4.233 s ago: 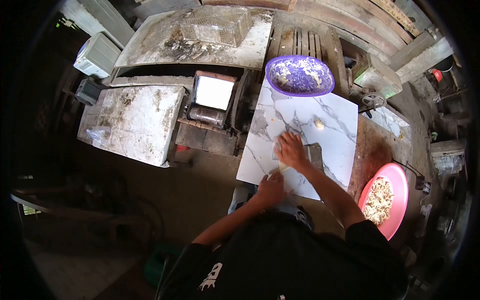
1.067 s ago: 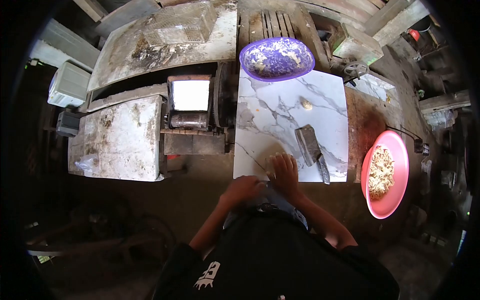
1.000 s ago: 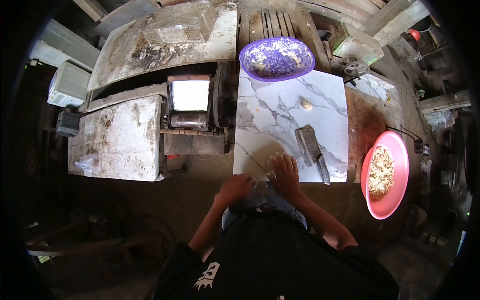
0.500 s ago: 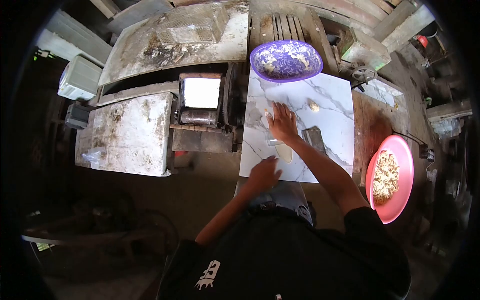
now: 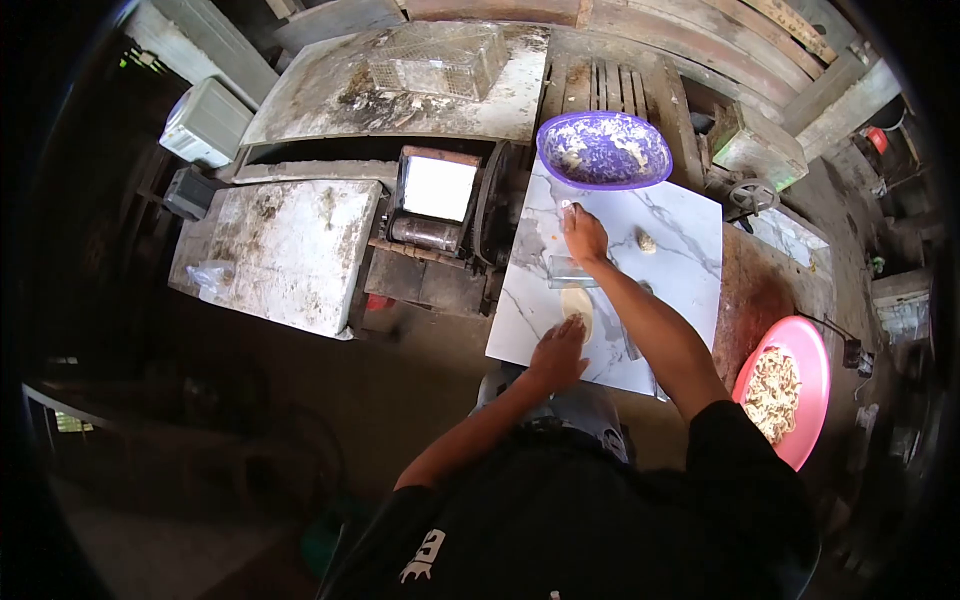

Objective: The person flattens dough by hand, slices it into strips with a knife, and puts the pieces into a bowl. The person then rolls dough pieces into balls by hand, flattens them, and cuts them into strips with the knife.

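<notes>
On the marble-patterned board (image 5: 690,225) lies a thin, pale oval of flattened dough (image 5: 576,302). The fingers of my left hand (image 5: 558,358) rest stretched out on its near end. A clear drinking glass (image 5: 568,272) lies on its side just beyond the dough. My right hand (image 5: 586,236) is past the glass, fingers drawn together beside a small whitish bit at their tips; I cannot make out what they pinch. Right of that hand sits a small dough lump (image 5: 645,240). A dark flat blade-like piece (image 5: 632,346) is mostly hidden under my right forearm.
A purple basin (image 5: 655,180) smeared with dough stands at the board's far edge. To the right is a pink basin (image 5: 815,395) of pale strips. A roller machine (image 5: 425,235) with a dark wheel stands left, beside a stained white slab (image 5: 270,260).
My right hand has gone from lying spread out to fingers drawn together. My left hand has moved onto the dough. The glass now shows more fully, and the camera view has tilted.
</notes>
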`<state>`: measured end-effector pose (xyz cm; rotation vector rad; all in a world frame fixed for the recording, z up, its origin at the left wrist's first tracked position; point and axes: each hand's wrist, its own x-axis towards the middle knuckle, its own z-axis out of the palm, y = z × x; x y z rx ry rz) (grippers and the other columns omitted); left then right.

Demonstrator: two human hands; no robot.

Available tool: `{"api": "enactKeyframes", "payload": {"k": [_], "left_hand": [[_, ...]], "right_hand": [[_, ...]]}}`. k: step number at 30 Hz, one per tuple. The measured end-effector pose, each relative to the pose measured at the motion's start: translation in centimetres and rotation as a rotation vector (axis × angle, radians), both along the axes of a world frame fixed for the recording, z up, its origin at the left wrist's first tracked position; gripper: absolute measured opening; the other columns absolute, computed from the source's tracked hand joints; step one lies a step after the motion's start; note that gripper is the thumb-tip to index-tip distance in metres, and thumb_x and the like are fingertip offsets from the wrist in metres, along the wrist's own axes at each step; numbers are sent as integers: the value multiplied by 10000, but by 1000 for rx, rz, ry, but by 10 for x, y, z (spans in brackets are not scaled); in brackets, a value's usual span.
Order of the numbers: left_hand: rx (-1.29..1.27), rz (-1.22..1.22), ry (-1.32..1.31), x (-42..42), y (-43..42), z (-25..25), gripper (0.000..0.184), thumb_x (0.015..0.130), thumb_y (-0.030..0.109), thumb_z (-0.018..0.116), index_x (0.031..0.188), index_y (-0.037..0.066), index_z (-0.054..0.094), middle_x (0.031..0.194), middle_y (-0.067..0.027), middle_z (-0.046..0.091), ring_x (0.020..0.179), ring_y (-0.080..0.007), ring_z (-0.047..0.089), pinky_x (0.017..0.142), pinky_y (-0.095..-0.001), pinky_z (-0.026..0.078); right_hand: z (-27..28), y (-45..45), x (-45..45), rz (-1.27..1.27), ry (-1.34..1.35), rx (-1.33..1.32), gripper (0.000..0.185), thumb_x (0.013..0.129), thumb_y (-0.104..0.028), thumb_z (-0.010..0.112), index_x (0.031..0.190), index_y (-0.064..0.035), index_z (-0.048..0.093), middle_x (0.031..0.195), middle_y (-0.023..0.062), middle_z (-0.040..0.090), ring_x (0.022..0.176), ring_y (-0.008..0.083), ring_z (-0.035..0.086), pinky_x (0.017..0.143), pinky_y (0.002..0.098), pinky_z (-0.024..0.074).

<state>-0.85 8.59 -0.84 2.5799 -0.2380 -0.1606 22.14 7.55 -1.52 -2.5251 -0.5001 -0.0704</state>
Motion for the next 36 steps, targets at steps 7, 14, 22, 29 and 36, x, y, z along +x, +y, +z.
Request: {"api": "enactKeyframes", "payload": {"k": [7, 14, 22, 29, 36], "left_hand": [[-101, 104, 32, 1, -7, -6, 645, 823, 275, 619, 1341, -43, 401, 1425, -192, 389, 1360, -301, 331, 1121, -412, 251], [22, 151, -31, -12, -23, 0, 643, 835, 308, 617, 1347, -17, 402, 1464, -189, 333, 1389, -324, 264, 1136, -452, 203], [-473, 419, 17, 1, 6, -2, 366, 876, 169, 562, 1214, 29, 552, 1202, -186, 596, 1089, -356, 561, 923, -412, 458], [-108, 561, 14, 30, 17, -7, 462, 854, 217, 578, 1279, 50, 511, 1308, -176, 511, 1188, -354, 485, 978, -445, 400], [213, -29, -219, 16, 4, -32, 727, 854, 372, 572, 1400, -31, 313, 1474, -190, 310, 1375, -323, 296, 1127, -475, 225]], "right_hand": [[14, -42, -71, 604, -276, -176, 539, 862, -467, 569, 1199, -47, 558, 1116, 156, 592, 1050, 318, 546, 900, 482, 419], [11, -41, -64, 565, -130, -306, 833, 686, -517, 747, 1322, -73, 445, 1204, 137, 512, 1156, 298, 462, 943, 491, 371], [8, -59, 19, 333, 156, 274, 757, 662, -284, 849, 1244, -19, 444, 1135, 196, 584, 1073, 317, 566, 922, 382, 447], [10, -108, 18, 91, 125, 464, 799, 670, -266, 848, 1267, -16, 381, 1181, 199, 553, 1144, 315, 534, 957, 394, 431], [5, -120, 9, 7, 68, 499, 896, 721, -254, 805, 1383, 47, 281, 1321, 255, 444, 1251, 352, 438, 1049, 401, 355]]}}
